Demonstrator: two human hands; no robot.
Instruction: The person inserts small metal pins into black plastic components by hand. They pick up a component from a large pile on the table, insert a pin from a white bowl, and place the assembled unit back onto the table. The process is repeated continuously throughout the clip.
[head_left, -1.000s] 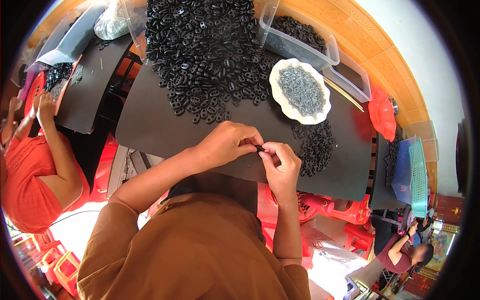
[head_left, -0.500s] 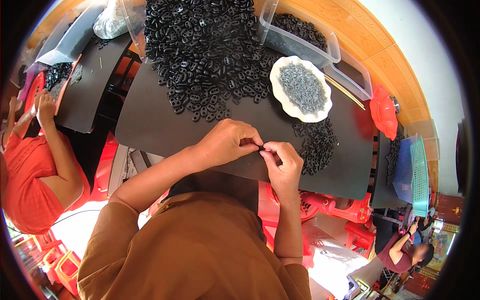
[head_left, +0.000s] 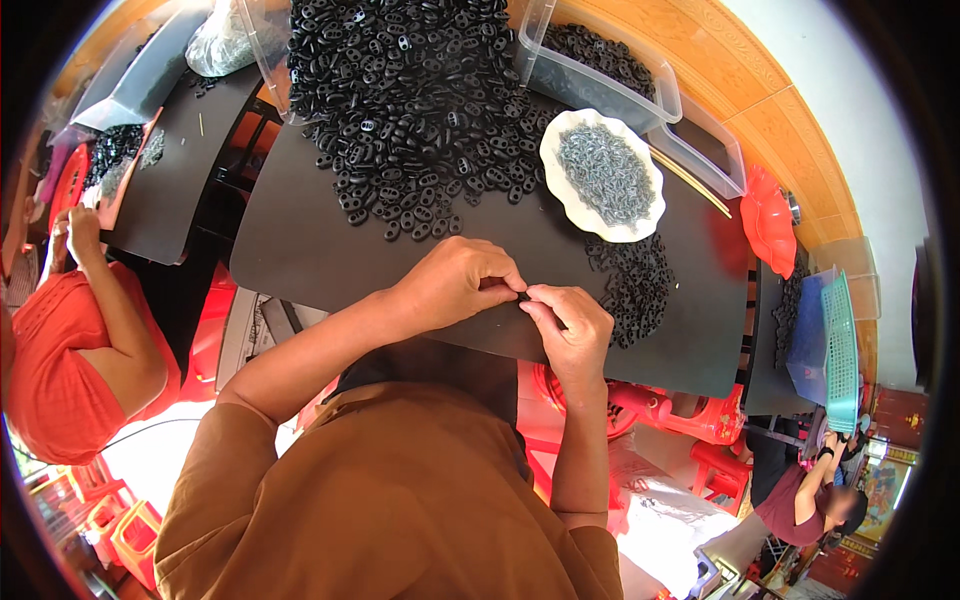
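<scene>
Over the near edge of the dark table, my left hand (head_left: pixel 462 283) and my right hand (head_left: pixel 570 325) meet fingertip to fingertip. Both are closed in a pinch on one small black piece (head_left: pixel 523 296), mostly covered by the fingers. Beyond them spreads a big heap of black oval two-hole plastic pieces (head_left: pixel 420 130). A white scalloped dish (head_left: pixel 553 178) to the right holds many small clear-grey parts (head_left: pixel 605 175). Between that dish and my right hand lies a pile of smaller black pieces (head_left: pixel 640 300).
Clear plastic bins (head_left: pixel 600 85) stand at the back, one with black parts. A red scalloped dish (head_left: pixel 768 222) and a teal basket (head_left: pixel 840 350) are at the right. On the left, a person in red (head_left: pixel 80 360) works at another table; another person (head_left: pixel 800 505) sits far right.
My right hand has shifted slightly to the right and turned a little, its fingertips still at the small black piece. My left hand stays in place. The person at left has moved their hands.
</scene>
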